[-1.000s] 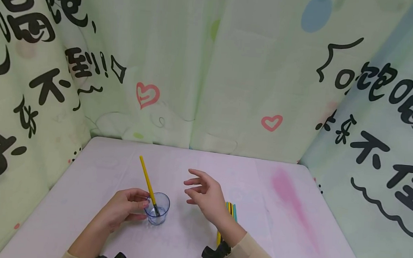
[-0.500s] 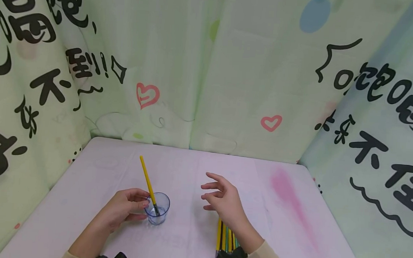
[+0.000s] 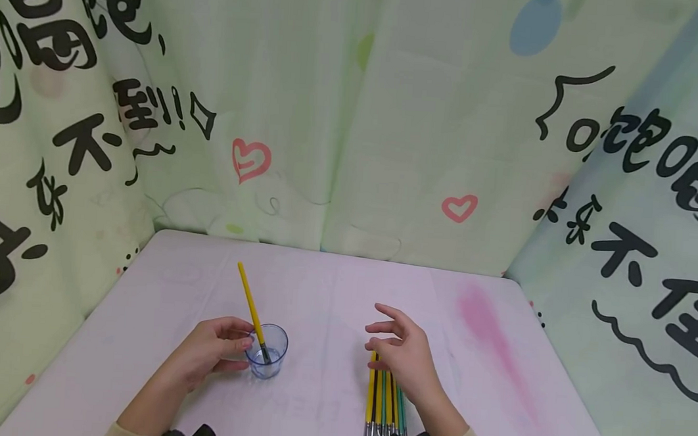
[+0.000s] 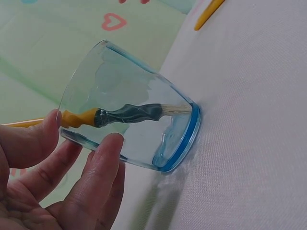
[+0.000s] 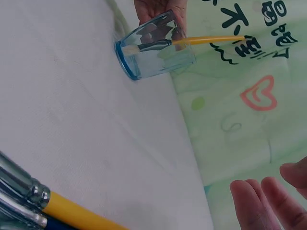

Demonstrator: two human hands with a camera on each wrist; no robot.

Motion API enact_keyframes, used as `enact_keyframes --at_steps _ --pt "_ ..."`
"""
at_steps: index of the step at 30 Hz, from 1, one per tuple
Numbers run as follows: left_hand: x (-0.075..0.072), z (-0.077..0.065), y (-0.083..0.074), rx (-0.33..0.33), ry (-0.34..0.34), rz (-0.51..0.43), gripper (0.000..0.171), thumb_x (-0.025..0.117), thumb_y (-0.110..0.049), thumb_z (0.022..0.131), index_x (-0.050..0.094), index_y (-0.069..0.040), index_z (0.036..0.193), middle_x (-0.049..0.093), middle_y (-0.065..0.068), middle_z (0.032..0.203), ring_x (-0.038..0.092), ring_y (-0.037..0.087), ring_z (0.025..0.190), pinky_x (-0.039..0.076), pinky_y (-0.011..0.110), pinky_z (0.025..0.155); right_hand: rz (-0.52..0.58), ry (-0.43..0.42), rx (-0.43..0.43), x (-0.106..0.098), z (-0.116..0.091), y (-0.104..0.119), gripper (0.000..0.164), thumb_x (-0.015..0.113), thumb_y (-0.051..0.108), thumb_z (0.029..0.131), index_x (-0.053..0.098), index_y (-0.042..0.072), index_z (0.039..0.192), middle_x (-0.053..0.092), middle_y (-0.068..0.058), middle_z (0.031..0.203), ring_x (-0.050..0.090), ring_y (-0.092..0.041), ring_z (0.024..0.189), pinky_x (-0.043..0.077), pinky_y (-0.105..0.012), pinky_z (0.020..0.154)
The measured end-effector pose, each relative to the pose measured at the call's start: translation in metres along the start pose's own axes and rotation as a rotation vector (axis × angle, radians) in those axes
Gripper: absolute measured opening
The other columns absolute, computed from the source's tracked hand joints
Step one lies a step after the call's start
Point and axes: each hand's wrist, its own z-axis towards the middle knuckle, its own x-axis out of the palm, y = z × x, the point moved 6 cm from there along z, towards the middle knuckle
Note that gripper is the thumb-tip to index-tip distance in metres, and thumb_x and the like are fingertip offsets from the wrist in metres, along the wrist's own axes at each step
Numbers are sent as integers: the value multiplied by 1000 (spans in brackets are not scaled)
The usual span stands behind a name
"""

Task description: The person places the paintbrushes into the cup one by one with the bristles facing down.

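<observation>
A clear bluish glass (image 3: 278, 349) stands upright on the table, gripped at its near left side by my left hand (image 3: 214, 350). One yellow-handled paintbrush (image 3: 247, 295) leans inside it, handle up and to the left. In the left wrist view the thumb is at the rim and a fingertip lies on the glass wall; the brush's pale bristles (image 4: 175, 109) are near the base. My right hand (image 3: 408, 354) hovers over the handle ends of several paintbrushes (image 3: 378, 404) lying side by side. Its fingers are loosely bent and hold nothing. Their bristle ends are cut off by the frame's bottom edge.
A pale pink cloth covers the table (image 3: 320, 309), with a darker pink streak (image 3: 496, 344) at the right. Curtains (image 3: 307, 110) printed with black characters and hearts enclose the back and both sides.
My right hand has moved right and slightly nearer, from beside the glass to above the row of paintbrushes, uncovering more of them. My left hand and the glass have stayed in place.
</observation>
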Motion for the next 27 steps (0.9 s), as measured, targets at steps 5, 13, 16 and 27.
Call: enact_keyframes --at_steps 5,13,16,27 --pt "0 0 0 -4 0 7 36 73 -1 100 64 7 134 69 17 116 74 20 95 70 40 80 1 -20 12 -10 -3 -6 62 74 -2 95 62 26 148 72 -26 127 77 -40 96 70 -49 68" --pt "0 0 0 1 9 -2 36 73 -1 100 64 7 134 69 16 115 74 20 95 70 40 80 -69 -78 62 -30 -7 -12 65 74 -2 93 59 27 150 73 -22 125 78 -34 92 70 -46 65" --pt "0 1 0 -3 2 3 36 73 -1 100 64 7 134 69 17 115 74 20 95 70 40 80 -115 -99 80 -36 -8 -14 65 74 0 94 58 25 151 74 -20 125 78 -31 91 70 -43 64" --pt "0 0 0 7 5 -3 36 73 -1 100 64 7 134 69 17 115 75 20 96 70 40 80 -191 -89 161 -52 -10 -32 65 74 -3 93 57 14 153 74 -20 117 74 -27 80 68 -44 59"
